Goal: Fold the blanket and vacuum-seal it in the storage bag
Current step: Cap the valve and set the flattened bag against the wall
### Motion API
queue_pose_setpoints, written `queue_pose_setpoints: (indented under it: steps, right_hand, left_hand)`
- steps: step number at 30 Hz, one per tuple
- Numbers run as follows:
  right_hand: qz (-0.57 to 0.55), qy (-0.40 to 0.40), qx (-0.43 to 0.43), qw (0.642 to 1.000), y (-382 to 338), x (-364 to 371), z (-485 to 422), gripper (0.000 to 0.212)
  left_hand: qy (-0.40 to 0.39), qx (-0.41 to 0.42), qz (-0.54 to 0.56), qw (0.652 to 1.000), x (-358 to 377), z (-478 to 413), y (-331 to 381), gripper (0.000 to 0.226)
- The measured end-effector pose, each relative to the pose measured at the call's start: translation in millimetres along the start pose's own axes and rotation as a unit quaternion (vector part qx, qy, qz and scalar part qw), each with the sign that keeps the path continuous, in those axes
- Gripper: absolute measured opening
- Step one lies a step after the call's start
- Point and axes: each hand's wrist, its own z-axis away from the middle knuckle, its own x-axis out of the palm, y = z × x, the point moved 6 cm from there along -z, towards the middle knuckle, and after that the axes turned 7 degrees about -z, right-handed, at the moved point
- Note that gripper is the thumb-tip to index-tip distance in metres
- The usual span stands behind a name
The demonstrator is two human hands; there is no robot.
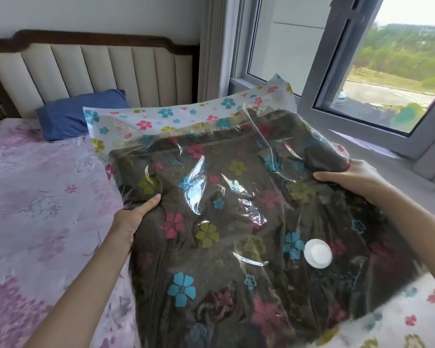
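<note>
1. Clear plastic, printed with bright flowers: storage bag point(161, 114) held up over the bed point(35, 187), beside the open window point(362, 79), with the dark brown blanket point(211, 172) already folded and tucked inside.
2. Left hand point(133, 217) clamped on the bag's left edge, thumb laid on top, fingers hidden beneath; right hand point(349, 178) gripping the right edge likewise, thumb over the plastic, fingers out of sight.
3. Folding and loading apparently done: blanket filling most of the bag, far end of the bag left flat and unfilled.
4. Plastic loose and wrinkled over the cloth, so air seemingly not yet drawn out.
5. White round valve point(318, 252) facing up near the right forearm, nothing attached; no pump or vacuum in view.
6. Seal along the opening impossible to judge from here.
7. Likely left: closing the bag if still open, then sucking out the air through the valve.
</note>
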Motion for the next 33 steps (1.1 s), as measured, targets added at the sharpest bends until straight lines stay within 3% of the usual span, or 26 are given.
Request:
queue_pose_setpoints:
  steps: [2,4,10,14,16,21,25,30,33]
  right_hand:
    - [0.002,-0.003,0.003,1.0,14.7,-9.1,-16.9,0.059]
    - [0.003,-0.004,0.009,1.0,27.5,-16.3,-32.3,0.058]
    - [0.021,0.002,0.028,0.999,54.9,-16.7,-61.8,0.065]
    - [0.031,0.008,0.036,0.999,72.1,-11.7,-81.0,0.067]
    - [0.036,0.001,0.041,0.999,85.4,-7.5,-96.3,0.066]
    - [0.041,-0.034,0.048,0.997,127.6,8.9,-147.3,0.059]
    - [0.044,-0.074,0.045,0.995,164.1,26.2,-210.7,0.055]
    - [0.058,-0.124,0.055,0.989,215.9,46.6,-296.2,0.058]
    - [0.06,-0.151,0.06,0.985,233.8,58.1,-343.4,0.054]
  left_hand:
    - [-0.005,-0.002,-0.001,1.0,25.5,2.1,0.0,0.06]
    - [-0.006,-0.008,-0.002,1.0,48.8,-1.1,-1.7,0.059]
    - [-0.015,-0.025,-0.006,1.0,85.0,-25.1,-17.7,0.081]
    - [-0.024,-0.038,-0.004,0.999,104.1,-49.9,-33.9,0.114]
    - [-0.021,-0.048,-0.01,0.999,116.5,-60.8,-46.9,0.116]
    - [0.0,-0.069,-0.033,0.997,158.6,-68.0,-62.4,0.101]
    - [0.045,-0.08,-0.051,0.994,208.2,-77.0,-77.9,0.058]
    - [0.078,-0.138,-0.096,0.983,265.1,-117.4,-113.8,0.077]
    - [0.081,-0.156,-0.083,0.981,303.4,-136.5,-113.7,0.047]
